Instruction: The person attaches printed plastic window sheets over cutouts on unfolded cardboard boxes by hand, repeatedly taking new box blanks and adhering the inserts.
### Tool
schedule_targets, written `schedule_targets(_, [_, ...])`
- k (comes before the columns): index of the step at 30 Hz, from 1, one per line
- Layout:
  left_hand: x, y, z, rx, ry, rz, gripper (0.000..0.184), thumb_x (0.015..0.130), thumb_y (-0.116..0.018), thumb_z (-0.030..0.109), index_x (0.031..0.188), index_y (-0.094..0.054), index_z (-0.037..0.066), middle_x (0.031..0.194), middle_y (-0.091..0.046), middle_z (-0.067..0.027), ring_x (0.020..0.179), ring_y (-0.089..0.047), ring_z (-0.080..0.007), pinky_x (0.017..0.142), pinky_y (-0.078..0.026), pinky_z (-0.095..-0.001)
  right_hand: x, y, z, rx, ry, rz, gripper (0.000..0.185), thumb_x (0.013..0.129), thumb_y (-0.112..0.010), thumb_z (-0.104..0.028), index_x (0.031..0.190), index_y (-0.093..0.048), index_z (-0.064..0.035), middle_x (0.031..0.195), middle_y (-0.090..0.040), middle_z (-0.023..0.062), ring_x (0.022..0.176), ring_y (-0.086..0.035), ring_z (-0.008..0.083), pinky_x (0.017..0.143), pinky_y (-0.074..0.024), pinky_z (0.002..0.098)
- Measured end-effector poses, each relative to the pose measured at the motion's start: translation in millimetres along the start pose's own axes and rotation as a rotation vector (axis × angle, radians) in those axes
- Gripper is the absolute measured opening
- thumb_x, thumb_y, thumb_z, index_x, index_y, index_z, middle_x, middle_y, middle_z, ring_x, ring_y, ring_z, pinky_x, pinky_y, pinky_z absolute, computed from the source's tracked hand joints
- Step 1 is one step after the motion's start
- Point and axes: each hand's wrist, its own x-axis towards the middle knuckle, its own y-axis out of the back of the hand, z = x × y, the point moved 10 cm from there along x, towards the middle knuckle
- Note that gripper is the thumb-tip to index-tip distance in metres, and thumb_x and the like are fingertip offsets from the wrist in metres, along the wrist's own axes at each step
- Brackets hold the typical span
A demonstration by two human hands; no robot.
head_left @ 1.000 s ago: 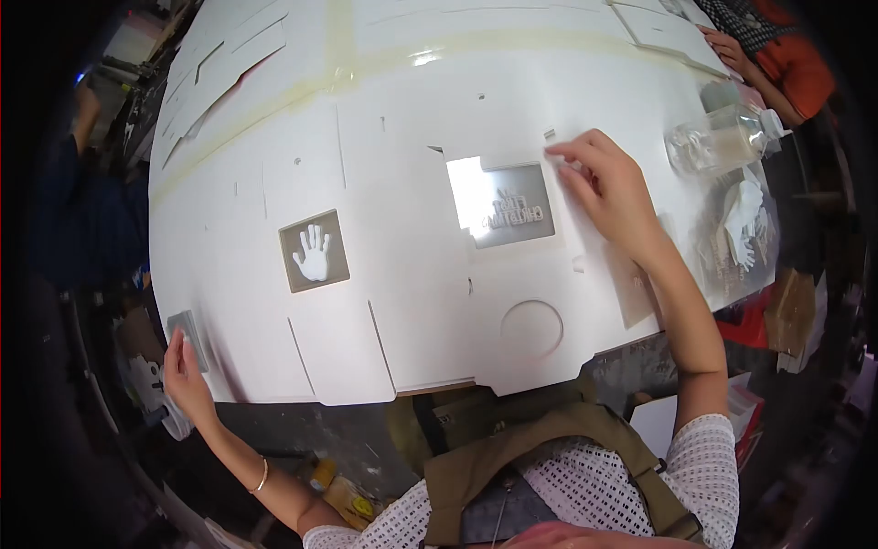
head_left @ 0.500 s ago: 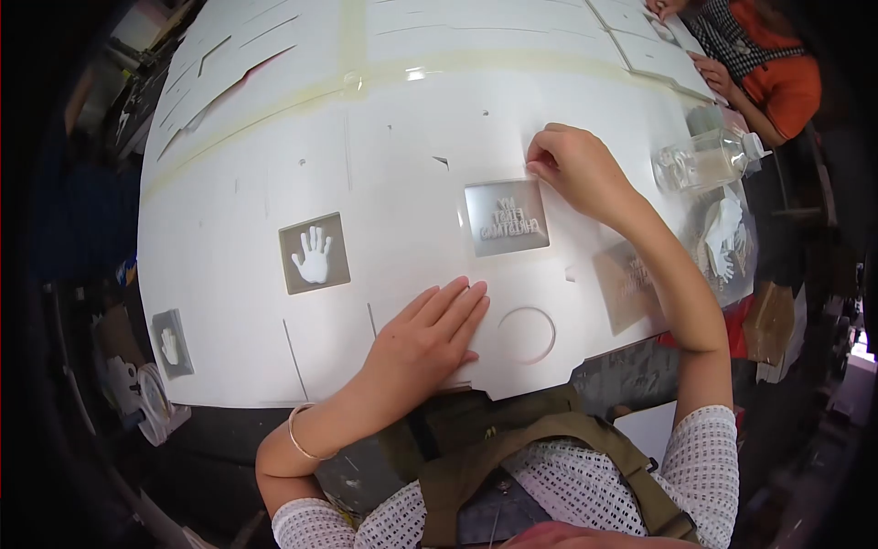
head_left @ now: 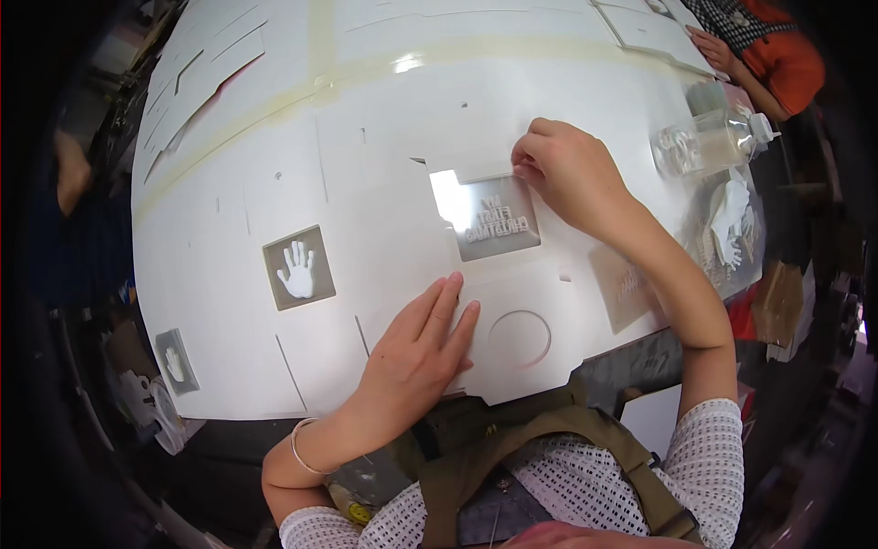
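A clear film with raised-looking white lettering (head_left: 497, 222) lies over a grey square opening in the white sheet (head_left: 384, 197). A bright reflection covers its upper left part. My right hand (head_left: 572, 174) pinches the film at its upper right corner, with the fingertips closed together. My left hand (head_left: 416, 343) rests palm down on the white sheet, below and left of the lettering, its fingers stretched and slightly spread. Left of it, a white handprint (head_left: 297, 270) shows on another grey square. A round cut outline (head_left: 519, 339) lies right of my left hand.
A clear bottle with a white cap (head_left: 709, 144) lies at the right. Nearby are a film with lettering (head_left: 624, 288) and white hand-shaped cutouts (head_left: 732, 220). A small handprint piece (head_left: 176, 361) sits at the left edge. Another person's hand (head_left: 713, 50) is at the upper right.
The view has shifted a little. My right hand has moved slightly left with the film's corner, and a bright reflection now appears on the film. My left hand's fingers have spread somewhat.
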Motion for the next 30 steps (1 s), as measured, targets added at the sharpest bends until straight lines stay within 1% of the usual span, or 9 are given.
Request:
schedule_targets(7, [1.3,-5.0,3.4,0.093,0.012,-0.006,0.059,0.07,-0.071,0.021,0.123,-0.052,0.002,0.139,-0.042,-0.0213,0.123,-0.046,-0.0329,0.098,-0.044,-0.0374,11.9,-4.0,6.3,0.042,-0.038,-0.033,0.01,0.079,-0.067,-0.01,0.077,-0.061,-0.0022,0.08,-0.06,0.0087,0.075,-0.059,0.0265,0.065,-0.0483,0.0355])
schedule_targets(13, [0.8,-4.3,6.2,0.126,0.01,-0.013,0.058,0.071,-0.07,0.02,0.123,-0.052,0.002,0.139,-0.041,-0.0217,0.123,-0.045,-0.0328,0.099,-0.043,-0.0371,8.9,16.4,-3.5,0.139,0.043,0.008,0.01,0.077,-0.068,-0.007,0.076,-0.06,-0.0001,0.077,-0.06,0.0109,0.073,-0.059,0.027,0.066,-0.0477,0.0358])
schedule_targets(15, [0.0,-4.1,5.9,0.102,0.01,0.001,0.058,0.072,-0.07,0.019,0.124,-0.051,0.002,0.139,-0.041,-0.022,0.124,-0.045,-0.0331,0.1,-0.042,-0.0372,9.2,6.9,0.3,0.169,-0.024,-0.118,0.008,0.076,-0.068,-0.004,0.078,-0.062,0.0017,0.076,-0.062,0.0123,0.07,-0.06,0.0274,0.066,-0.0489,0.0355])
schedule_targets(22, [-0.9,-2.4,9.4,0.093,-0.011,-0.01,0.057,0.073,-0.069,0.018,0.125,-0.05,0.001,0.138,-0.041,-0.0229,0.124,-0.044,-0.0344,0.1,-0.041,-0.0377,-10.4,33.4,-11.6,0.196,0.023,0.022,0.01,0.075,-0.067,-0.002,0.083,-0.064,0.0024,0.075,-0.064,0.0136,0.066,-0.062,0.0272,0.065,-0.0499,0.0329])
schedule_targets(24, [0.0,-3.1,7.9,0.075,0.004,-0.01,0.059,0.071,-0.071,0.016,0.124,-0.05,0.0,0.138,-0.042,-0.0231,0.123,-0.045,-0.0349,0.1,-0.042,-0.0375,-28.0,60.8,-19.0,0.312,0.057,0.084,0.009,0.075,-0.067,0.0,0.082,-0.063,0.0024,0.074,-0.064,0.013,0.064,-0.061,0.0242,0.062,-0.0491,0.0301])
schedule_targets(25, [1.5,-2.4,13.6,0.059,-0.049,0.007,0.059,0.071,-0.071,0.016,0.124,-0.05,0.0,0.138,-0.042,-0.0231,0.123,-0.045,-0.0349,0.1,-0.042,-0.0375,-38.8,74.0,-19.4,0.367,0.062,0.088,0.009,0.074,-0.069,0.0,0.081,-0.063,0.002,0.071,-0.064,0.0104,0.062,-0.059,0.0196,0.06,-0.0479,0.0278])
schedule_targets(27, [-0.1,-4.9,9.4,0.083,-0.002,-0.023,0.061,0.069,-0.073,0.014,0.124,-0.05,0.0,0.137,-0.042,-0.0231,0.123,-0.045,-0.0356,0.1,-0.041,-0.0374,-70.6,96.1,-0.4,0.518,-0.088,0.091,0.007,0.075,-0.069,0.0,0.08,-0.064,0.0008,0.069,-0.063,0.0061,0.061,-0.057,0.0133,0.058,-0.046,0.0253])
schedule_targets(28, [1.0,-3.7,17.5,0.068,-0.061,-0.012,0.061,0.069,-0.073,0.014,0.124,-0.05,0.0,0.137,-0.042,-0.0231,0.123,-0.045,-0.0356,0.1,-0.041,-0.0374,-88.2,108.6,11.2,0.479,-0.13,0.115,0.007,0.075,-0.069,0.0,0.08,-0.064,0.0008,0.069,-0.063,0.0061,0.061,-0.057,0.0133,0.058,-0.046,0.0253])
schedule_targets(30, [1.1,-1.9,15.8,0.095,-0.006,-0.032,0.062,0.067,-0.074,0.012,0.123,-0.05,-0.001,0.138,-0.041,-0.023,0.123,-0.045,-0.0361,0.1,-0.041,-0.0375,-125.8,130.7,38.7,0.534,-0.234,0.18,0.006,0.077,-0.07,-0.001,0.081,-0.066,0.0003,0.069,-0.063,0.0014,0.065,-0.057,0.0074,0.059,-0.0446,0.0218])
